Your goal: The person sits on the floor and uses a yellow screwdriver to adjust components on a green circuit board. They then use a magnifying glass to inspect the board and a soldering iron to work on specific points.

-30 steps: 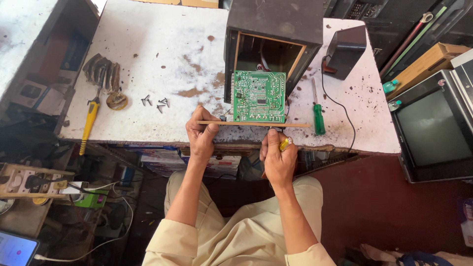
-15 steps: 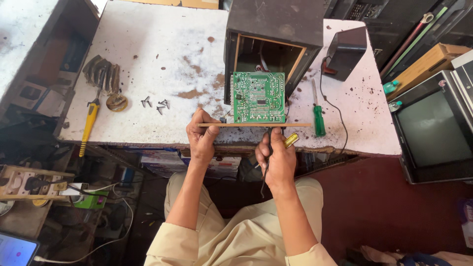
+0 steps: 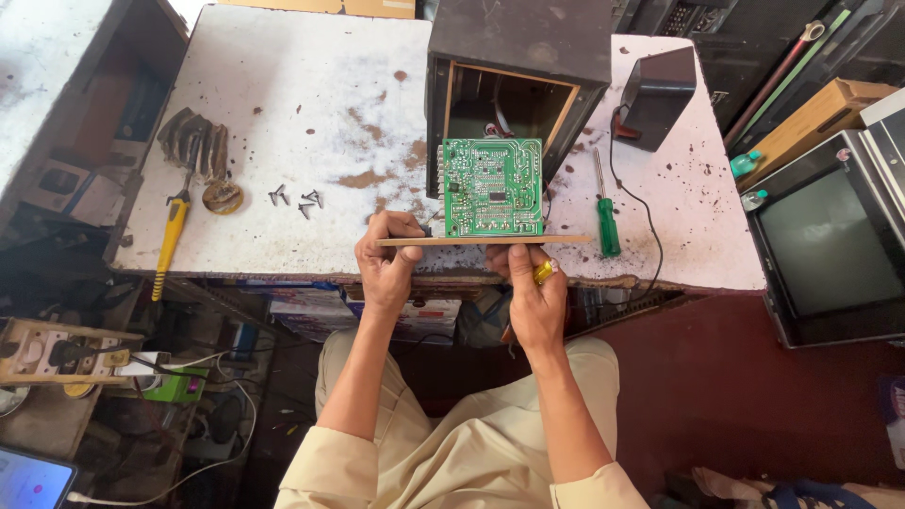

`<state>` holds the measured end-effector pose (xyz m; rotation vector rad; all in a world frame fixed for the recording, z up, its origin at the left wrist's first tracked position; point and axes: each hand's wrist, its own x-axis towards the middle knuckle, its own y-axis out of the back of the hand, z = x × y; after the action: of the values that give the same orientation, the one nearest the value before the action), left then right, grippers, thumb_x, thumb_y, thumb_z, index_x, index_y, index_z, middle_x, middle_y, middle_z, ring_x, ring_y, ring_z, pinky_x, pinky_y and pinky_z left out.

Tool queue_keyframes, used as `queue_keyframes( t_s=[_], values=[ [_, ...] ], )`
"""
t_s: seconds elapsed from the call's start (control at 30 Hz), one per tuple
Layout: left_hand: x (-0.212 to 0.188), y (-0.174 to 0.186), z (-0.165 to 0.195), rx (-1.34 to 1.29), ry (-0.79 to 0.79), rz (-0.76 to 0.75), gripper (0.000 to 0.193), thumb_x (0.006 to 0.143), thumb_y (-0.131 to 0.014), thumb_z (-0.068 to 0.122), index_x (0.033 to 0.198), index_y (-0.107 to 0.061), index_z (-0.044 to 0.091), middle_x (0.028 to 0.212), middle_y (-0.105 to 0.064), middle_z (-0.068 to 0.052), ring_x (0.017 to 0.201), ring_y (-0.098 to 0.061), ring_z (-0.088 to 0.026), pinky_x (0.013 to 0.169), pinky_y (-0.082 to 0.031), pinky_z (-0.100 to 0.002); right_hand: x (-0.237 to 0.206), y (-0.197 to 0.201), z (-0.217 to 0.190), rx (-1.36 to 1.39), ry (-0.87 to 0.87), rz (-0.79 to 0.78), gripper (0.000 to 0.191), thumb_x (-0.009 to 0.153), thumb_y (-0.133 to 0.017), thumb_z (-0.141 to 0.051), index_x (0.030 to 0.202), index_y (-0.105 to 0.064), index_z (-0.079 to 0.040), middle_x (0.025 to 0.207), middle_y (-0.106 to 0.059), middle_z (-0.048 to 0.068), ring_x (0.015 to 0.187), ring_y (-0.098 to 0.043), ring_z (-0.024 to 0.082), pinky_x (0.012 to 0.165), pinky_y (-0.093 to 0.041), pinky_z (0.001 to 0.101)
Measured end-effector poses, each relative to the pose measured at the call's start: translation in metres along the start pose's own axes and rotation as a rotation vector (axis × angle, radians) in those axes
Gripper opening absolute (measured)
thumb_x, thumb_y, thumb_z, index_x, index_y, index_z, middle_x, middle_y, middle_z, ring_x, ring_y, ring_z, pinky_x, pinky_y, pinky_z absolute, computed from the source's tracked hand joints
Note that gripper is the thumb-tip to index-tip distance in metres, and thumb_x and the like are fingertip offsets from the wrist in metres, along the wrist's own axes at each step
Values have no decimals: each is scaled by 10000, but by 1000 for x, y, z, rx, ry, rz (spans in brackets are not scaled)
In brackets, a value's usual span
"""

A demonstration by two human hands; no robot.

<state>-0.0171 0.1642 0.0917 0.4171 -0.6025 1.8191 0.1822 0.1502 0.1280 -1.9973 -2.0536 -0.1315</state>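
I hold a thin wooden panel [image 3: 566, 239] edge-on at the table's front edge. A green circuit board [image 3: 492, 187] stands on it, facing me. My left hand [image 3: 386, 269] grips the panel's left end, thumb on top. My right hand [image 3: 535, 302] is just under the panel's middle, closed around a small yellow-handled tool [image 3: 544, 272] whose dark shaft points down towards my lap. Right behind the board is a dark speaker box [image 3: 518, 57] with its open back towards me and wires inside.
On the worn white table [image 3: 283, 113] lie a green screwdriver [image 3: 608, 226], several loose screws [image 3: 297, 198], a yellow-handled tool [image 3: 170, 245] and a small black speaker [image 3: 657, 94]. A dark monitor [image 3: 830, 254] stands to the right. Clutter and cables fill the lower left.
My right hand has shifted slightly under the panel, and the yellow tool has turned a little. The panel, board and left hand stay where they were.
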Motion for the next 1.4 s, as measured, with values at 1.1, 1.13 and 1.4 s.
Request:
queue_keyframes(
  t_s=[1.1, 1.13, 1.4],
  values=[
    [3, -6, -5, 3, 0, 56, 589, 919, -756, 571, 775, -534, 45, 935, -665, -72, 886, -530, -127, 781, -440, -298, -12, 12, -12, -117, -166, 31, 312, 1054, -569, -248, 1013, -720, 21, 587, -556, -10, 506, -465, 53, 465, -359, 229],
    [3, -6, -5, -9, 8, 56, 589, 913, -758, 572, 779, -541, 42, 932, -662, -72, 880, -531, -124, 772, -442, -295, -11, 12, -11, -137, -148, 27, 317, 1058, -571, -250, 1003, -723, 22, 585, -553, -10, 512, -469, 52, 474, -366, 230],
    [4, -1, -13, -50, 44, 48, 616, 892, -759, 609, 768, -540, 47, 851, -609, -40, 784, -545, -109, 664, -422, -278, -7, 14, -13, -196, -129, 36, 353, 1057, -561, -263, 918, -716, 22, 546, -531, -11, 488, -470, 63, 455, -362, 239]
  ],
)
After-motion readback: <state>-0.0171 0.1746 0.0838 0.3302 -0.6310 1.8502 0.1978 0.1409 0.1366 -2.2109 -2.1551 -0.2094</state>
